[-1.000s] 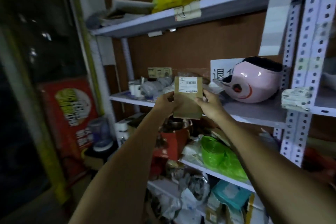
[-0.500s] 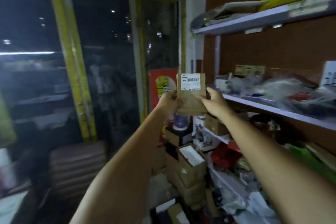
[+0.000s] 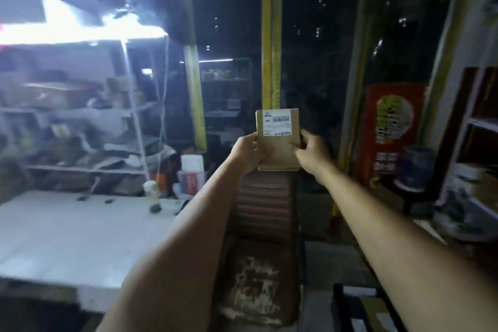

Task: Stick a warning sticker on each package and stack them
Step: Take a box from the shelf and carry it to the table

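Observation:
A small brown cardboard package (image 3: 278, 152) with a white barcode label on its upper part is held upright in front of me at arm's length. My left hand (image 3: 247, 152) grips its left edge with fingers curled round it. At the package's right edge, my right hand (image 3: 312, 153) holds on with the thumb on the front face. No warning sticker shows on the package's visible side.
A pale table (image 3: 80, 232) with a few small dark items lies at lower left. Metal shelving (image 3: 89, 127) full of parcels stands behind it. A worn chair (image 3: 265, 224) is straight below the package. Dark windows with yellow frames (image 3: 269, 43) are ahead; a red poster (image 3: 390, 127) and another shelf (image 3: 477, 159) stand at right.
My view has swung left, away from the shelf with parcels toward the windows and the table. Both hands have kept hold of the package in the same pose.

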